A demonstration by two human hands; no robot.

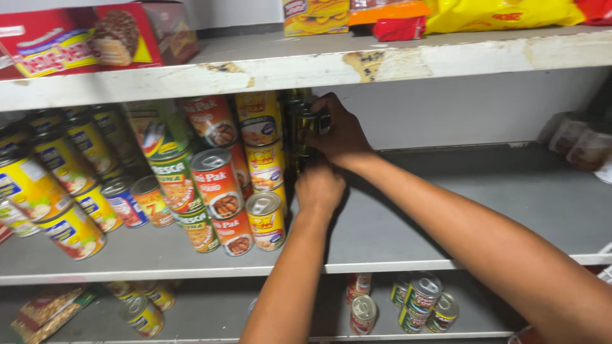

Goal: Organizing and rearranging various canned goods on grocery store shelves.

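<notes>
Stacking step: right hand (pixel 341 137) clasps the dark can (pixel 306 124) atop a column on the grey middle shelf (pixel 459 210), beside yellow-labelled cans (pixel 264 165); left hand (pixel 319 186) steadies lower cans, its grip unclear; alignment likely precedes release

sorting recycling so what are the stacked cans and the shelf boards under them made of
The stacked cans look like metal: silvery ribbed lids with pull tabs, and glossy printed paper or lacquer labels around the sides. The shelf board looks like painted wood or board, matte grey. On the upper shelf edge the white paint is chipped, baring a brownish core, which points to wood rather than metal.
</notes>
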